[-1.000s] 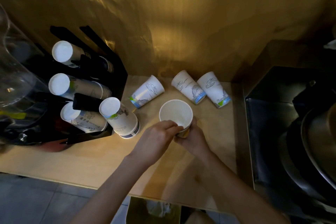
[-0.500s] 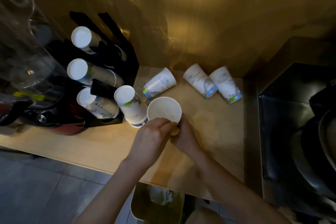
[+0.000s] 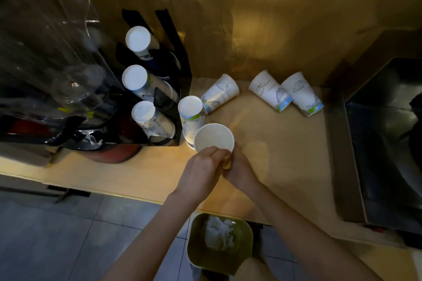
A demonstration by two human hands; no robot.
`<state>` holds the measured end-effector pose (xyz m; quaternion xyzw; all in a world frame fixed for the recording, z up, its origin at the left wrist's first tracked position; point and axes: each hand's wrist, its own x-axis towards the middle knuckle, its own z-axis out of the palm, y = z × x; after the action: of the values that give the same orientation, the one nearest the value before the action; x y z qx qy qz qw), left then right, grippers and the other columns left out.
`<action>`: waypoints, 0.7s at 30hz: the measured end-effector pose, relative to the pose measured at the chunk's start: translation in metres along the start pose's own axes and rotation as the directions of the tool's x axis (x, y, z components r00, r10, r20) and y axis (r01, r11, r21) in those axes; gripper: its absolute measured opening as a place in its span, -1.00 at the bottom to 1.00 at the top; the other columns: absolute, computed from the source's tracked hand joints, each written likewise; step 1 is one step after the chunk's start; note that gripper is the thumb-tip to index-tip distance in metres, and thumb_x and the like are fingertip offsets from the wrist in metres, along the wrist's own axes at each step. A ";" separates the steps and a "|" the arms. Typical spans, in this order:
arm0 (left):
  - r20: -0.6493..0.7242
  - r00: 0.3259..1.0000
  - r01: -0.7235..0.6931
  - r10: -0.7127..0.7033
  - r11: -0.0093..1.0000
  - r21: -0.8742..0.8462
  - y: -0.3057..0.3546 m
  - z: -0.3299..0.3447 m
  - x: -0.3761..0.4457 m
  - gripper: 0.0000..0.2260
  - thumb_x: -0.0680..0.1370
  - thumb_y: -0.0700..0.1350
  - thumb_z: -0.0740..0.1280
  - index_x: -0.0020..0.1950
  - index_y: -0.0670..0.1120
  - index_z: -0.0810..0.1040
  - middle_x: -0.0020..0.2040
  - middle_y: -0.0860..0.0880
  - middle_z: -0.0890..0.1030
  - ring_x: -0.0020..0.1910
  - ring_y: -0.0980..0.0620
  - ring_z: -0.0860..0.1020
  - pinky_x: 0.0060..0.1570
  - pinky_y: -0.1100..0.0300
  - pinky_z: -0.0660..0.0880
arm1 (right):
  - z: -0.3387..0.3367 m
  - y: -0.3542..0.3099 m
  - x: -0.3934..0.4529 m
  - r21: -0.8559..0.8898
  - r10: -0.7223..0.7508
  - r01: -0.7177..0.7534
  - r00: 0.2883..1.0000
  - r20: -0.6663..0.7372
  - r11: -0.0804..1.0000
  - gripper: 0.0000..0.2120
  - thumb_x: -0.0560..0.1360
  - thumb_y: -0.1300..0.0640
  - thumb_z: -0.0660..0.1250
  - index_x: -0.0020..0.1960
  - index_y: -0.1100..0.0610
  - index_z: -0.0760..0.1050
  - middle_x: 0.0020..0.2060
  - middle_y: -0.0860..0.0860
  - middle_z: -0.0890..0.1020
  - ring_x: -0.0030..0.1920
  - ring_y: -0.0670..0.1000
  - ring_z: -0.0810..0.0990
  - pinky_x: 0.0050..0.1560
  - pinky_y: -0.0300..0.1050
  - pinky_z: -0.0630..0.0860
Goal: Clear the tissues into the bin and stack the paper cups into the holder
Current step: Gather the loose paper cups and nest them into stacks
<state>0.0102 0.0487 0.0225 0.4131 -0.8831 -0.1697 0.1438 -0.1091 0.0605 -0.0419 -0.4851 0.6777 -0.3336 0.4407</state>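
Both hands hold one open paper cup upright, mouth up, over the middle of the wooden worktop. The left hand pinches its near rim and the right hand wraps the lower wall from the right.

Just left of the held cup, touching or nearly so, stands an upside-down stack of cups, base up. It stands against the right side of the black cup holder at the worktop's back left. Three rows of cups sit in the holder, white bases tilted up and toward the camera.

Three more cups lie on their sides along the back edge: one near the holder, pointing its base back-right, and a touching pair farther right, bases back-left.

A steel sink borders the right edge. Below the front edge, a green bin on the floor holds crumpled tissues.
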 end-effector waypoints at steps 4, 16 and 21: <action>-0.038 0.998 -0.049 0.048 0.998 -0.035 -0.001 -0.005 0.005 -0.84 0.44 -0.17 0.32 -0.01 -0.14 0.59 -0.12 -0.12 0.66 -0.17 -0.12 0.63 -0.30 0.14 0.55 | -0.005 0.006 -0.002 -0.101 0.019 -0.016 0.999 0.026 0.995 -0.27 0.30 0.35 0.41 0.38 0.22 0.16 0.18 0.03 0.46 0.20 0.01 0.47 -0.03 -0.47 0.37; 0.006 0.986 0.156 -0.168 0.902 -0.403 0.040 -0.019 0.094 -0.87 0.49 -0.09 0.30 -0.05 -0.06 0.62 -0.19 0.06 0.64 -0.17 0.10 0.57 -0.14 0.35 0.46 | -0.127 0.010 0.021 -0.096 0.109 -0.146 0.943 -0.314 0.985 -0.68 0.46 0.26 0.29 0.21 0.19 0.41 -0.03 0.13 0.60 0.00 0.08 0.57 0.03 -0.16 0.43; 0.170 0.878 0.433 -0.448 0.591 -0.681 0.062 0.018 0.158 -0.92 0.50 -0.18 0.28 -0.10 -0.07 0.56 -0.23 0.01 0.60 -0.10 -0.04 0.60 -0.03 0.06 0.54 | -0.188 0.012 0.062 -0.092 0.042 -0.097 0.882 -0.469 0.991 -0.74 0.51 0.25 0.21 0.20 0.22 0.44 0.05 0.18 0.61 0.08 0.14 0.56 0.05 -0.11 0.44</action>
<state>-0.1365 -0.0333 0.0499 0.5337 -0.6198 -0.5175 0.2515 -0.2951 0.0103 0.0034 -0.3901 0.7984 -0.3856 0.2485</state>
